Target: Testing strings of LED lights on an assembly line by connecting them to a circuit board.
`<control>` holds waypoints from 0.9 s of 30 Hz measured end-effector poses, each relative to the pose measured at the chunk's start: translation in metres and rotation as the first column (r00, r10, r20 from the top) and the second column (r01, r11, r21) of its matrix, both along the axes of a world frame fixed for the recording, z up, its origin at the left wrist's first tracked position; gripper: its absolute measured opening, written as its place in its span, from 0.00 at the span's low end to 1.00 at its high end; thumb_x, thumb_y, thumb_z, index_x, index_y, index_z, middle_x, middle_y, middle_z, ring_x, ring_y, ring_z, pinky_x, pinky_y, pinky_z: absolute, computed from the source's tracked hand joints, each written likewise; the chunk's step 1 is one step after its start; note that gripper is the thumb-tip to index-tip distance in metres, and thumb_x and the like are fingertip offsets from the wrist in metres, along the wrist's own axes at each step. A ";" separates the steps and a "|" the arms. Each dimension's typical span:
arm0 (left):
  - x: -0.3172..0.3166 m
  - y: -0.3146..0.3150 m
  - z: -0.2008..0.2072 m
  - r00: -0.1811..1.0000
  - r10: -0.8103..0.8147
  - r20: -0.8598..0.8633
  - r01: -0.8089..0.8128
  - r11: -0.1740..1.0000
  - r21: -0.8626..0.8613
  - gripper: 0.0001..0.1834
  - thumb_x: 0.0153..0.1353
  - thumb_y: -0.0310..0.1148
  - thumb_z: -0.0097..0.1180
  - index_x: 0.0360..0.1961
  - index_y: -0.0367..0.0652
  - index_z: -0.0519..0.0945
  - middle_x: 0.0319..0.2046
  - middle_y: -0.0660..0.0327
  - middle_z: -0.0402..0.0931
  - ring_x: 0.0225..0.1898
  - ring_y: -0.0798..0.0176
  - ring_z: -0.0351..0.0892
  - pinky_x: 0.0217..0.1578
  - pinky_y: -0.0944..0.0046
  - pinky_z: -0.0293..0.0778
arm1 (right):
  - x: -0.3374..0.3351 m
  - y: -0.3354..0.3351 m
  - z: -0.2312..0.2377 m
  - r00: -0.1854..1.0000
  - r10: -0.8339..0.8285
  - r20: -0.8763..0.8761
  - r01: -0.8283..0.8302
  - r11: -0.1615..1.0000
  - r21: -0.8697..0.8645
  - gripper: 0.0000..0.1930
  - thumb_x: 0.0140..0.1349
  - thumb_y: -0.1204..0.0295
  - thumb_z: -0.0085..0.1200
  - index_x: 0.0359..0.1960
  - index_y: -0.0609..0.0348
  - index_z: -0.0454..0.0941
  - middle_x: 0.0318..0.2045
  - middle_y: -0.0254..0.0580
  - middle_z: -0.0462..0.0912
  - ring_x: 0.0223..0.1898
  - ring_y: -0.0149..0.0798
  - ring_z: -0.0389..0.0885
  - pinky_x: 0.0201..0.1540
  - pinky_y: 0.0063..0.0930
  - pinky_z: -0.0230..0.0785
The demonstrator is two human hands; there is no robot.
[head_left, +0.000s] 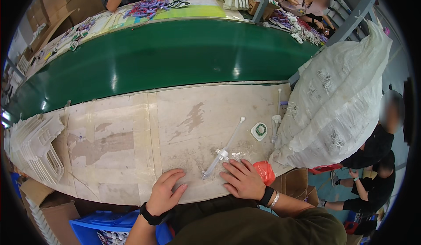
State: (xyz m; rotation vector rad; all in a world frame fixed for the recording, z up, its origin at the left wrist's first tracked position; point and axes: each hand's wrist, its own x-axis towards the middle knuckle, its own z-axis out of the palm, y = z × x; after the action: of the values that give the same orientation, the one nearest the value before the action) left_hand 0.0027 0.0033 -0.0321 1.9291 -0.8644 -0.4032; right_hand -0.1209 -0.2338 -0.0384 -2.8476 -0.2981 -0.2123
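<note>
Currently: left hand (167, 191) bare, fingers spread over the near edge of the counter (103, 109); right hand (244, 181) holds nothing, fingers apart, just beside the clear tube (222, 153) at lower centre; contact unclear. Step, judged: between grips. Next move would call for closing the right fingers round the tube. Containers: blue bin (83, 225), lower left, small white and dark pieces inside; white sack (337, 100), right, bulging, contents unidentified.
</note>
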 end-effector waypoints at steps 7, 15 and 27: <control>0.001 -0.003 0.002 1.000 -0.004 0.015 0.004 1.000 0.021 0.15 0.48 0.26 0.55 0.39 0.35 0.74 0.42 0.50 0.71 0.45 0.51 0.71 0.46 0.63 0.67 | -0.002 0.000 0.001 1.000 -0.008 0.021 0.008 1.000 -0.021 0.17 0.51 0.62 0.52 0.43 0.51 0.72 0.51 0.39 0.68 0.53 0.41 0.65 0.53 0.42 0.56; -0.006 -0.002 0.002 0.998 -0.016 0.058 0.015 1.000 0.019 0.14 0.47 0.25 0.54 0.38 0.35 0.74 0.41 0.50 0.72 0.45 0.50 0.71 0.46 0.62 0.66 | -0.009 -0.001 -0.008 0.997 0.015 0.080 -0.017 1.000 0.023 0.15 0.56 0.61 0.47 0.44 0.52 0.70 0.52 0.41 0.67 0.54 0.41 0.64 0.54 0.42 0.56; -0.003 -0.004 -0.003 0.998 -0.007 0.058 0.006 1.000 0.006 0.13 0.47 0.23 0.52 0.38 0.34 0.74 0.41 0.51 0.72 0.45 0.53 0.71 0.47 0.63 0.66 | -0.009 -0.002 -0.011 0.995 -0.013 0.097 0.012 1.000 0.020 0.16 0.56 0.61 0.48 0.45 0.51 0.71 0.52 0.39 0.68 0.55 0.40 0.64 0.54 0.40 0.57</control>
State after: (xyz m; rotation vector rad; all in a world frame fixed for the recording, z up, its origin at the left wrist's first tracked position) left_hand 0.0001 -0.0003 -0.0355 1.9526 -0.9081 -0.3554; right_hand -0.1302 -0.2353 -0.0492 -2.8257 -0.2962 -0.3555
